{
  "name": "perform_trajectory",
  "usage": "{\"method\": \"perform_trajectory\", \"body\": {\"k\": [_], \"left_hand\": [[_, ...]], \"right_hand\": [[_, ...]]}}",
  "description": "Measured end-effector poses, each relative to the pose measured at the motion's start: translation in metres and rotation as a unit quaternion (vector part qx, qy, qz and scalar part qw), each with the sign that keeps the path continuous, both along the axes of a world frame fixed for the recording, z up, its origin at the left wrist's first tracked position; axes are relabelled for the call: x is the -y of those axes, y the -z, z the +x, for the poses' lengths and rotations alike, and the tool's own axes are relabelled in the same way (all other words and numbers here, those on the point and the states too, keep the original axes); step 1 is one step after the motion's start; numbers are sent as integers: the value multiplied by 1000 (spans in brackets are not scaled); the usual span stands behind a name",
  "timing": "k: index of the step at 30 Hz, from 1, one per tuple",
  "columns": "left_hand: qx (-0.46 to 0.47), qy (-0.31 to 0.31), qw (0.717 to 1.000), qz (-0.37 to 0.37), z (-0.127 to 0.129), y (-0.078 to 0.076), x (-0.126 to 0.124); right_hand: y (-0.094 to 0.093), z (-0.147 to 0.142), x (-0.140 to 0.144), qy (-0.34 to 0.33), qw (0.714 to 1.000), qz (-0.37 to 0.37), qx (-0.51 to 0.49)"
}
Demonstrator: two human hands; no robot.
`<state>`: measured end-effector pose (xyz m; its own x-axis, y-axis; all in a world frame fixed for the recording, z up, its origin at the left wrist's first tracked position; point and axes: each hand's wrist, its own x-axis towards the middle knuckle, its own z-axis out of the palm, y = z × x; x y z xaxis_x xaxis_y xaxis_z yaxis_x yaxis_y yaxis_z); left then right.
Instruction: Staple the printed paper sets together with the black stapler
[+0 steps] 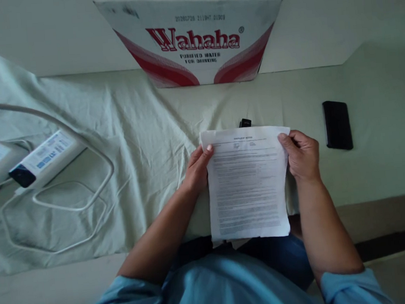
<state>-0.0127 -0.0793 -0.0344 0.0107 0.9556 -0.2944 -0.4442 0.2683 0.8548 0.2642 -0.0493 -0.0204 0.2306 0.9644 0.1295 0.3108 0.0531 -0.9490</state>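
A printed sheet of paper (pixel 247 186) is held up over the table's front edge, its text facing me. My left hand (pixel 198 169) pinches its upper left side, thumb on the front and fingers behind. At the upper right corner, my right hand (pixel 301 155) grips the sheet the same way, its fingers curled. The paper hangs nearly flat, with its lower end over my lap. Just beyond its top edge pokes out a small black object (pixel 245 122), mostly hidden by the sheet, so I cannot tell its kind.
A Wahaha water carton (pixel 196 39) stands at the back against a white panel. On the right lies a black phone (pixel 337 125). To the left are two white boxlike devices (pixel 48 156) and a looping white cable (pixel 102 179) on the wrinkled pale green cloth (pixel 143 128).
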Motion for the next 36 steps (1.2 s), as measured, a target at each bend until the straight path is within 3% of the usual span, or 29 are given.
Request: {"method": "perform_trajectory", "body": {"k": [12, 18, 27, 33, 36], "left_hand": [[-86, -2, 996, 14, 1, -5, -4], [-141, -4, 988, 56, 0, -8, -6], [-383, 21, 918, 101, -2, -13, -8], [-436, 63, 893, 92, 0, -16, -5], [-484, 102, 865, 85, -3, -21, 0]], "right_hand": [[1, 2, 7, -25, 999, -42, 19], [-4, 5, 14, -50, 996, -64, 44], [-3, 21, 26, -105, 983, -129, 76], [-12, 33, 32, -197, 959, -188, 82], [-15, 39, 35, -253, 935, -233, 92]]}}
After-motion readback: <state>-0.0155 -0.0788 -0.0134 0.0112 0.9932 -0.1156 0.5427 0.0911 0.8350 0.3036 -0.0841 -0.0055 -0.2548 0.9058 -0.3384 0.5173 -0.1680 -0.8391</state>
